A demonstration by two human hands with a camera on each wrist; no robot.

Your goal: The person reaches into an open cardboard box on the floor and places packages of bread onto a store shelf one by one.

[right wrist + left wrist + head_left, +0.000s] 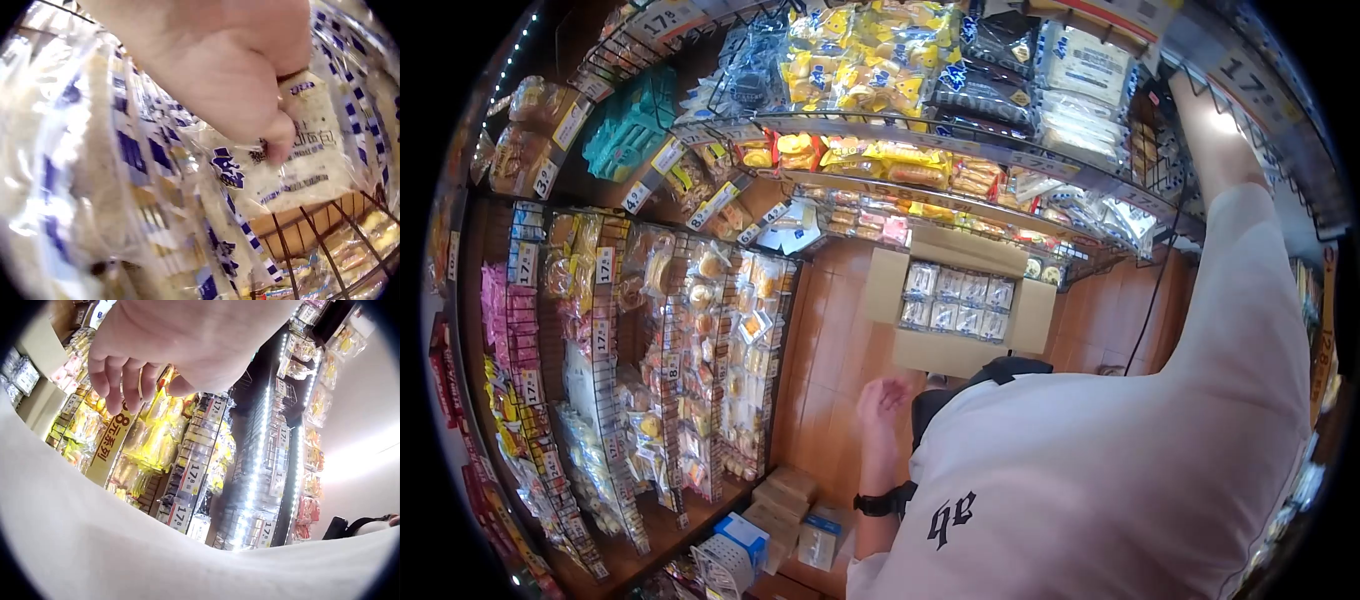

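My right hand pinches a clear plastic bag of bread with blue print; the thumb lies across its front and the other fingers are mostly hidden. In the head view the right forearm reaches up into the wire shelf at the right, where its hand is largely out of sight. Bags of the same blue-checked kind stand packed in a row beside it. My left hand hangs low before my body, fingers loosely bent and holding nothing. In the left wrist view that hand overlaps yellow bread packs.
An opened cardboard box with rows of white packets stands on the tiled floor. Wire shelves of yellow packs and price tags run across the front. Another rack stands at the left, with small cartons by its base.
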